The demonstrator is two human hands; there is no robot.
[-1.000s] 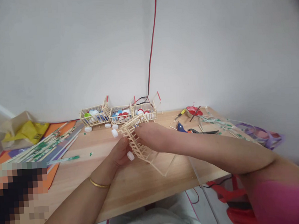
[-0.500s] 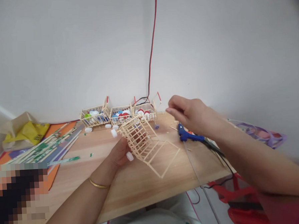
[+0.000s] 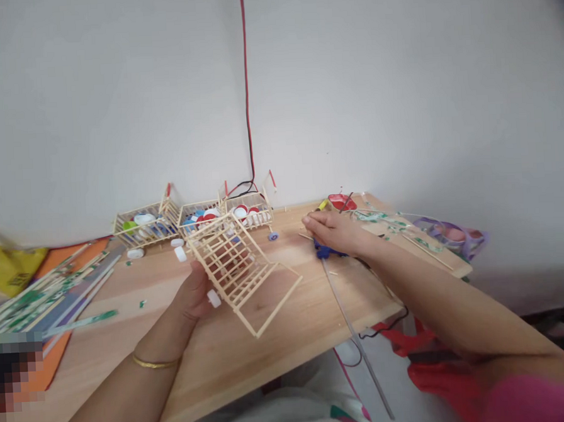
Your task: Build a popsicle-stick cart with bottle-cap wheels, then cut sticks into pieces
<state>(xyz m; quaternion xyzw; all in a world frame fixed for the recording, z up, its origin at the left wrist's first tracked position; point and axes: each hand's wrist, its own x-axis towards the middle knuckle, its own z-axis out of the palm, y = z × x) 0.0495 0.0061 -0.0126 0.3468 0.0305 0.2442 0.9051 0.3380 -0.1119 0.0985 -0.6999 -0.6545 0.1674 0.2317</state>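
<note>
My left hand (image 3: 196, 291) grips a miniature shopping cart (image 3: 232, 264) built of thin wooden sticks and tilted above the table. Its basket is a lattice, with a stick frame jutting toward the lower right and white round wheels (image 3: 213, 298) by my hand. Some of my left fingers are hidden behind the bars. At the right, my right hand (image 3: 333, 230) is closed above a blue glue gun (image 3: 322, 251), partly covering it. I cannot make out what, if anything, its fingers hold. A clear glue stick (image 3: 347, 314) extends from the gun past the table's front edge.
Several similar carts (image 3: 145, 224) filled with coloured bottle caps stand against the wall. Sticks and green-marked wrappers (image 3: 31, 293) lie on an orange sheet (image 3: 58, 361) at the left, near a yellow bag (image 3: 11, 266). A red dish (image 3: 342, 201) sits at the back right.
My right hand has come down over the glue gun. The view has turned right, showing more of the table's right end. My left hand still holds the cart.
</note>
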